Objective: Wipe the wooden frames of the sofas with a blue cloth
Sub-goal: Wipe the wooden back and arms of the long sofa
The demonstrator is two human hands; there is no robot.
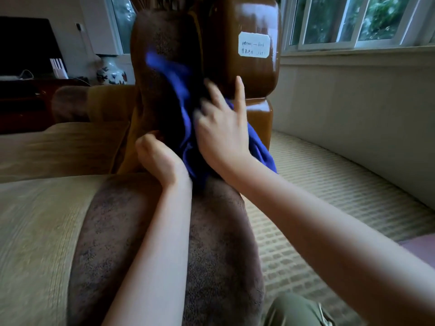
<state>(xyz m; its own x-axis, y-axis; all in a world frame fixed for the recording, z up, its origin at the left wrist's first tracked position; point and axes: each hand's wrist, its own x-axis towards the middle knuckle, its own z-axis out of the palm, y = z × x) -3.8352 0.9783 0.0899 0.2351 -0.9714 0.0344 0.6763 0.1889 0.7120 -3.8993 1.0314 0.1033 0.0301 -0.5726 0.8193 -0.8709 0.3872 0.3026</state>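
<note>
Two hands on the blue cloth (181,128), up against the sofa's wood frame (249,74).
We see our right hand (221,130) w/ fingers spread, pressing the cloth onto the frame's lower part, index tip touching bare wood just under a white label (253,45). Left hand (156,156) is curled by the cloth's lower left edge; can't tell if it grips it. Brown cushion (164,243) lies below both arms.
</note>
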